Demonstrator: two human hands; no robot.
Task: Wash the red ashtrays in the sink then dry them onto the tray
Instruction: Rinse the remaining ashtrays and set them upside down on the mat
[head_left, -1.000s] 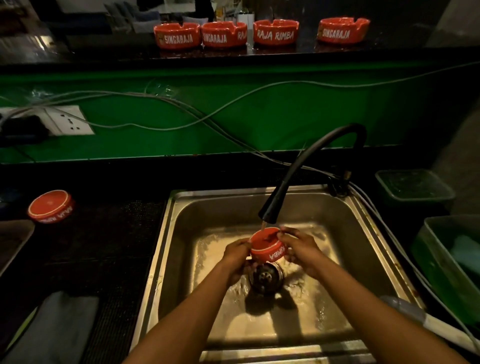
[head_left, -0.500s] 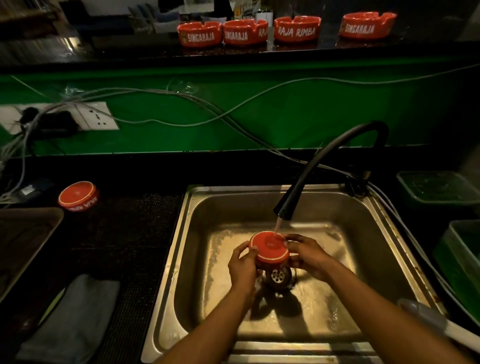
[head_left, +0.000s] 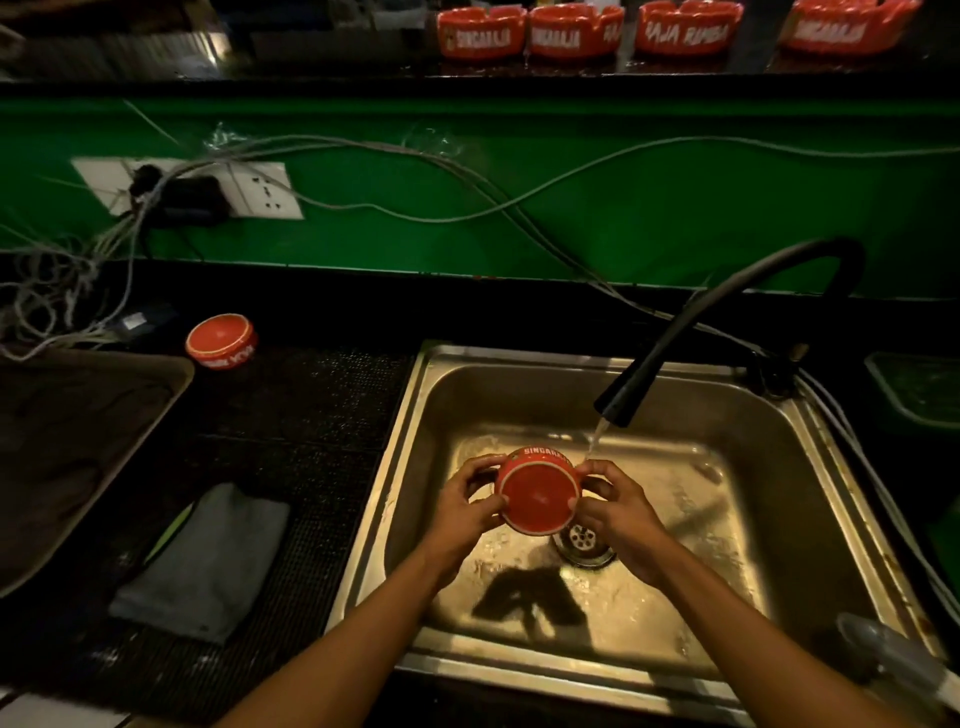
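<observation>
Over the steel sink (head_left: 810, 499) both hands hold one red ashtray (head_left: 537, 496), turned bottom side toward me. My left hand (head_left: 465, 512) grips its left rim and my right hand (head_left: 615, 512) its right rim. Water runs from the black tap (head_left: 618, 402) just past the ashtray's right edge. Another red ashtray (head_left: 222, 340) lies upside down on the dark counter, next to the dark tray (head_left: 78, 441) at the left. Several more red ashtrays (head_left: 576, 31) stand in a row on the upper ledge.
A folded grey cloth (head_left: 208, 564) lies on the counter left of the sink. Loose cables (head_left: 415, 171) and a wall socket (head_left: 260, 189) cross the green wall behind. Green plastic tubs (head_left: 919, 389) stand at the right. A pale bottle-like object (head_left: 898, 660) lies at the sink's front right corner.
The held ashtray has been lifted and shifted left out of the water stream, with its bottom tilted toward me. The view has swung left, showing more of the tray.
</observation>
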